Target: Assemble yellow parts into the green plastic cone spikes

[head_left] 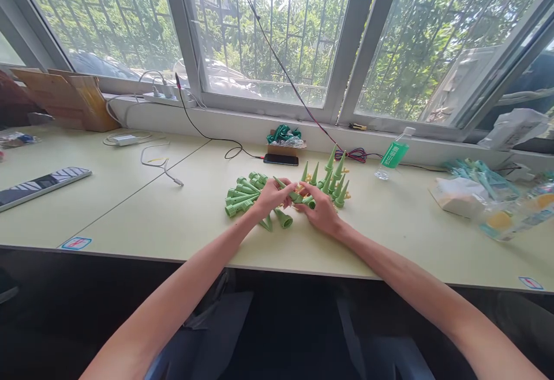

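Note:
Both of my hands meet over the middle of the table around one green plastic watering spike (296, 197). My left hand (272, 196) is closed on its pointed part, and my right hand (322, 211) grips the wider end with bent fingers. To the left lies a fan of loose green spikes (240, 196), open ends outward. Another spike (284, 219) rests just below my hands, its round opening toward me. Behind my right hand, several spikes (335, 181) stand point up, with small yellow parts among them. My fingers partly hide the held piece.
A black phone (281, 160) lies before a small box of green material (285, 136). A green-labelled bottle (395, 153) stands at the right, near a tissue pack (457, 196) and plastic bags. Cables (162, 165) and a tablet-like device (43, 186) lie left. The table's front edge (346, 276) is close.

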Demonstrator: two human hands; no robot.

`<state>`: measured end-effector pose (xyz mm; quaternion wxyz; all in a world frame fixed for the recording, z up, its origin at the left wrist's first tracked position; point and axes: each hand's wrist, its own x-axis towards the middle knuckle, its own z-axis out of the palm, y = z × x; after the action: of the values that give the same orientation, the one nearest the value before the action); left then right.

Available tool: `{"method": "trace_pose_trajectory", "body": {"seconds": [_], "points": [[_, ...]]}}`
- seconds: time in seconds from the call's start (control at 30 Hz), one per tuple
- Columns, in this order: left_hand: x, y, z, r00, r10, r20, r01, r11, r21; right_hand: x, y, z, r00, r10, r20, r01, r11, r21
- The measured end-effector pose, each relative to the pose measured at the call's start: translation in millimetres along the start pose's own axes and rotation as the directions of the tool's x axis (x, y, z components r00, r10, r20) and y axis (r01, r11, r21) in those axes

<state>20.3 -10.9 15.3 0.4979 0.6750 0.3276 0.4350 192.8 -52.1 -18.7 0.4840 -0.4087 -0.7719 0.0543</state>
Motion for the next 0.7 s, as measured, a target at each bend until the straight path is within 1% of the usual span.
{"method": "trace_pose_trajectory", "body": {"seconds": [0.27, 0.5, 0.7], "points": [[0.2, -2.0, 0.1, 0.999, 0.029, 0.03, -0.029, 1.0, 0.01, -0.2, -0.7, -1.8, 1.0, 0.008, 0.019, -0.008, 1.0, 0.001], [-0.7, -3.8, -1.1, 0.997, 0.068, 0.048, -0.068, 0.997, 0.018, 0.3, -2.0, -4.5, 0.998, 0.013, 0.068, -0.013, 1.0, 0.001], [-0.5, -5.7, -1.2, 0.996, 0.065, 0.06, -0.064, 0.998, -0.005, -1.1, 3.3, -2.4, 0.994, 0.028, 0.107, -0.027, 1.0, -0.01]]}}
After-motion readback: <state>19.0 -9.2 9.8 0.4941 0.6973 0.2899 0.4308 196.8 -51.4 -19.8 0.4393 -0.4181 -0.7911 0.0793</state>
